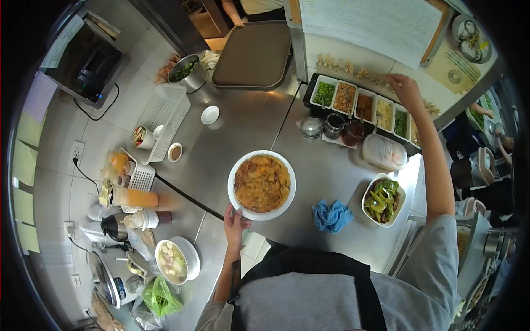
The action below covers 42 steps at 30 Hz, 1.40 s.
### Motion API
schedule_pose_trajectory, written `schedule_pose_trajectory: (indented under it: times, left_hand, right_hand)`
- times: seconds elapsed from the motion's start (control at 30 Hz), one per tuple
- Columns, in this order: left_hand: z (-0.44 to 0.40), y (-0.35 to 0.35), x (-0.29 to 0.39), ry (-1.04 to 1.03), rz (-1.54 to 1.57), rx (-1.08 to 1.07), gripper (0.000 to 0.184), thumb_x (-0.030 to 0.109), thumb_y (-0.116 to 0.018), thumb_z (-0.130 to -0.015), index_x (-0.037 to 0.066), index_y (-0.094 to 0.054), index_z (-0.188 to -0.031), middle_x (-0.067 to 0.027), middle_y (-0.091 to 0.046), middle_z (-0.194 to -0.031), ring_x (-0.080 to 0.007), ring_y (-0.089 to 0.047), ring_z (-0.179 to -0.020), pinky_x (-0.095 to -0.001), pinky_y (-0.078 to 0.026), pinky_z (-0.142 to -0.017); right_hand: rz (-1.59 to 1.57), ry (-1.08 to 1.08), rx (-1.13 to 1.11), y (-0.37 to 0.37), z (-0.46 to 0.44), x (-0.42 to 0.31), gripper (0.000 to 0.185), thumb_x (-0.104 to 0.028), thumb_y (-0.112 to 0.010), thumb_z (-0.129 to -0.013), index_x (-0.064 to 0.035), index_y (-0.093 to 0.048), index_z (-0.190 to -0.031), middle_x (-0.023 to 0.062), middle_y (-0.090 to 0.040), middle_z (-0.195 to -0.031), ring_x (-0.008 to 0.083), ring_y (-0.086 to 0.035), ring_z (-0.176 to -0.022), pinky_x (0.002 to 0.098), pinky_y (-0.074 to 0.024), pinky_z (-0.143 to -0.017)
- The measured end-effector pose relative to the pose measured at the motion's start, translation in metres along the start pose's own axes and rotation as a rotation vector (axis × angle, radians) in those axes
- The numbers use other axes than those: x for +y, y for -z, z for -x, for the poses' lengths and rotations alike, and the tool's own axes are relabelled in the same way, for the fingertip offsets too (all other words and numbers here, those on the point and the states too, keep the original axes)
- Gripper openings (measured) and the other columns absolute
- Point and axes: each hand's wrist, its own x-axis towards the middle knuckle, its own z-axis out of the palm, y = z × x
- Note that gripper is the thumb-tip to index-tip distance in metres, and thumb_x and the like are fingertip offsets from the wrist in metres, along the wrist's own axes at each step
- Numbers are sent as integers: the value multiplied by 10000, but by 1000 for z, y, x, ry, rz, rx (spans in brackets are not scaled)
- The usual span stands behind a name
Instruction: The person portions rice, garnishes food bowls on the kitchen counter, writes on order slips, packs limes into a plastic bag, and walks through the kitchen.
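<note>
My left hand [235, 223] touches the lower left rim of a round white bowl [262, 215] filled with orange-brown food [262, 183]. My right hand [404, 89] is raised at the wall, over the back of the topping containers and beside a row of small wooden clips [353, 71]. Its fingers are bent together, and whatever they may hold is too small to make out. Below it, white containers hold chopped greens [324, 92], an orange-brown mix [345, 95] and other toppings.
A blue cloth [332, 215] and a bowl of green peppers [382, 199] sit at the right. A white soup bowl [190, 259] stands lower left. Another person's hand [238, 21] is by the brown tray [251, 55]. Jars [334, 126] and a white basket [171, 113] flank the counter.
</note>
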Motion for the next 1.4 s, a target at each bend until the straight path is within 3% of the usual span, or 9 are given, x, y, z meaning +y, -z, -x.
schedule_pose_trajectory:
  times: [0.17,0.27,0.5,0.7,0.8,0.9,1.0,1.27,1.4]
  left_hand:
    - [2,3,6,15,-7,-74,586,187,-585,-906,80,-302,-1407,-96,-629,-952,-131,-633,-673,-231,-532,-573]
    - [0,5,7,54,7,-79,593,180,-583,-910,104,-287,-1418,-58,-633,-879,-110,-629,-667,-216,-528,-583]
    - [-3,11,16,89,-29,-164,632,193,-588,-909,93,-249,-1433,-89,-633,-927,-135,-647,-694,-247,-537,-603]
    - [-9,16,7,63,-2,-180,608,197,-571,-915,116,-264,-1434,-81,-638,-921,-157,-669,-722,-257,-544,-605]
    - [-9,17,14,84,-14,-212,615,191,-570,-914,129,-256,-1439,-85,-638,-930,-161,-672,-730,-269,-551,-610]
    - [-10,18,16,110,7,-250,602,190,-555,-924,164,-250,-1443,-85,-644,-956,-167,-674,-744,-272,-550,-618]
    - [-11,20,20,130,18,-280,620,197,-555,-924,174,-229,-1451,-89,-644,-965,-174,-678,-757,-279,-552,-625]
    - [-11,20,21,141,-8,-268,632,193,-556,-921,145,-214,-1450,-115,-638,-977,-200,-678,-770,-297,-556,-637]
    - [-12,20,16,101,-2,-275,616,185,-550,-920,112,-226,-1439,-151,-625,-1011,-225,-672,-787,-332,-557,-654]
  right_hand:
    - [194,270,-20,-50,-41,-7,240,-218,-591,-830,-61,-684,-986,142,-668,-935,310,-625,-866,395,-493,-785]
    - [198,53,-185,-57,-47,-12,239,-233,-614,-817,-96,-684,-999,126,-661,-983,301,-620,-897,387,-492,-804]
    - [168,81,-144,-76,-54,6,212,-226,-625,-811,-118,-683,-984,102,-662,-995,306,-621,-914,374,-487,-793]
    - [127,279,154,-67,-64,-2,196,-238,-606,-864,-99,-683,-978,97,-672,-997,268,-636,-947,353,-488,-788]
    - [-85,-49,129,-47,-28,-76,207,-250,-594,-881,-83,-674,-974,89,-681,-976,214,-649,-904,327,-487,-777]
    - [-225,-72,-270,-92,41,-112,229,-258,-618,-860,-59,-652,-967,68,-681,-841,145,-631,-773,289,-482,-727]
    - [-727,-355,-576,-157,126,-152,203,-165,-596,-877,21,-613,-957,99,-659,-831,130,-647,-715,241,-513,-652]
    - [-1078,-725,-448,-201,189,-175,255,-188,-589,-896,58,-553,-955,145,-643,-876,189,-669,-736,280,-550,-646]
    - [-1029,-890,-608,-194,186,-178,336,-204,-597,-886,45,-523,-1099,151,-647,-873,193,-667,-710,289,-551,-623]
